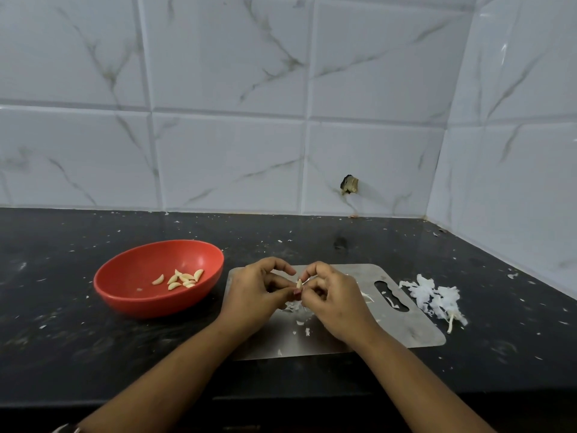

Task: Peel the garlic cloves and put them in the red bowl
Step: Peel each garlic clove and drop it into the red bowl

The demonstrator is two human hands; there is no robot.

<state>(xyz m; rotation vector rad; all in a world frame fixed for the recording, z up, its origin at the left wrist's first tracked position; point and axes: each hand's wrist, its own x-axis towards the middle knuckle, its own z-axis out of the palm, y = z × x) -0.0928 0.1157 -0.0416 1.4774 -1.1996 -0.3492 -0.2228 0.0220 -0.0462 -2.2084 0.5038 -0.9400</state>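
Note:
A red bowl [131,273] sits on the black counter at the left, with several peeled garlic cloves [182,279] lying inside it. Over a steel cutting board [406,323], my left hand [254,295] and my right hand [332,300] meet, both pinching one small garlic clove [299,284] between their fingertips. The clove stands roughly upright between the hands, its lower part hidden by fingers. Small scraps of peel [295,306] lie on the board under the hands.
A heap of white garlic skins with a stem [435,298] lies on the counter right of the board. Peel flecks dot the black counter [343,242]. Tiled walls close off the back and the right side, and the counter's front edge runs below my forearms.

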